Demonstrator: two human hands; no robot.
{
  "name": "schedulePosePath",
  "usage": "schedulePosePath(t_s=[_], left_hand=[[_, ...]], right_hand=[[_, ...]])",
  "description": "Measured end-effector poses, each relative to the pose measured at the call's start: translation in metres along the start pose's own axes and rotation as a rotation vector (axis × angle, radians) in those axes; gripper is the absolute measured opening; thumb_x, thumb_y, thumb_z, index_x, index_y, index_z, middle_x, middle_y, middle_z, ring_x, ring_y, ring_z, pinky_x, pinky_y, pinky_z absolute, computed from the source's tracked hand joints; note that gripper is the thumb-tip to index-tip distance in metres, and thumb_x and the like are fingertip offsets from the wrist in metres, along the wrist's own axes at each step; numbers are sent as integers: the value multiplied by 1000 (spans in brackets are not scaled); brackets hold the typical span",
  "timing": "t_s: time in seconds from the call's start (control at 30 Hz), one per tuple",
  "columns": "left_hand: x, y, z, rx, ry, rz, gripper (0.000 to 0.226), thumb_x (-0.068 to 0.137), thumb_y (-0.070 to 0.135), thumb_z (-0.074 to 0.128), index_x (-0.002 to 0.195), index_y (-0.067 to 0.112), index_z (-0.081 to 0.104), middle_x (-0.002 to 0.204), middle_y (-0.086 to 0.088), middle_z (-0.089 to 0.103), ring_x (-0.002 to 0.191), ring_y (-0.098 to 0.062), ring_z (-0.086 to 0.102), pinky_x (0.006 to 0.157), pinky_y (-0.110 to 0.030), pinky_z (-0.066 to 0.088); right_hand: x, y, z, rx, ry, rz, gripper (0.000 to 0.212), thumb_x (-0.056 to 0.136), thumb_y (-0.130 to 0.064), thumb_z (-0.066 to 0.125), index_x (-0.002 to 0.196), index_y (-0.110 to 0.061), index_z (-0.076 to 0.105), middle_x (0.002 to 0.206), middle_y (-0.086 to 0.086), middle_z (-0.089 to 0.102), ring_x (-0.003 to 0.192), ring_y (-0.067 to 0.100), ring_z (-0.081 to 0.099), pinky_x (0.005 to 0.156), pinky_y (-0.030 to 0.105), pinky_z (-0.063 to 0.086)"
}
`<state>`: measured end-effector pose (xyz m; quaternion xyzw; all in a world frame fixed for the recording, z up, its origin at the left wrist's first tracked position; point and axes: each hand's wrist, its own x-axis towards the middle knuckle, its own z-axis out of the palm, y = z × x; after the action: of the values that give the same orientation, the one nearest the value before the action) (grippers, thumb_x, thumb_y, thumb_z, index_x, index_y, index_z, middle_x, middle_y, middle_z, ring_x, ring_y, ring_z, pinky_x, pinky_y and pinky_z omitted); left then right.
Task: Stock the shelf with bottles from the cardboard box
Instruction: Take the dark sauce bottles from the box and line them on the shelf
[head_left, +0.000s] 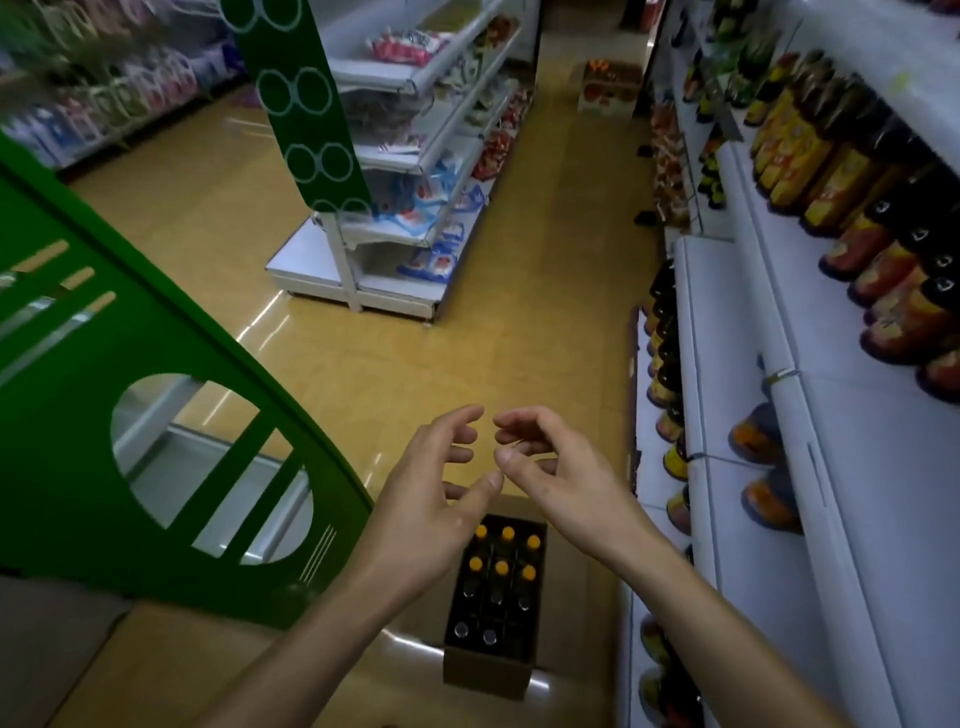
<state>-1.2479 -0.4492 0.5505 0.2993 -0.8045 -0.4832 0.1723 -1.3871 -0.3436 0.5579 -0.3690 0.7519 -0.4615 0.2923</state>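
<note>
Both bare forearms reach forward and converge in front of the body, hands held in the air. Left hand (434, 483): palm turned inward to the right, fingers spread and loosely curled, thumb pointing toward the other hand, holding nothing. Right hand (550, 473): palm turned left and down, fingers loosely curled, thumb extended. The two thumb tips nearly meet, the fingertips just apart.

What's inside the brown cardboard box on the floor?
The open brown cardboard box holds dark upright bottles, six with orange caps, others with darker tops. The left hand covers its far left corner.
</note>
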Motion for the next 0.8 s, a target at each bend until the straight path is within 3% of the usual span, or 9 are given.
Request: schedulePosePath(t_s=[0.27, 0.57, 0.8], left_hand=[[9, -115, 51, 19, -81, -5, 59, 94, 29, 69, 146, 41, 43, 127, 20, 54, 115, 13, 49, 80, -3, 47], [13, -331, 160, 86, -184, -32, 59, 95, 24, 69, 145, 41, 43, 123, 21, 52, 114, 12, 49, 79, -8, 50], [25, -482, 237, 173, -346, 4, 64, 95, 31, 67, 148, 48, 35, 132, 22, 48, 117, 11, 47, 83, -11, 48]], right_hand=[[9, 116, 51, -11, 33, 90, 25, 100, -25, 64, 124, -31, 61, 114, -14, 66, 101, -2, 62, 85, 20, 55], [31, 335, 149, -54, 11, 125, 26, 99, -23, 65, 124, -28, 61, 113, -15, 64, 100, -1, 62, 79, 14, 49], [45, 501, 213, -168, -91, 111, 28, 99, -32, 65, 123, -44, 58, 112, -20, 64, 103, -4, 62, 79, 20, 52]])
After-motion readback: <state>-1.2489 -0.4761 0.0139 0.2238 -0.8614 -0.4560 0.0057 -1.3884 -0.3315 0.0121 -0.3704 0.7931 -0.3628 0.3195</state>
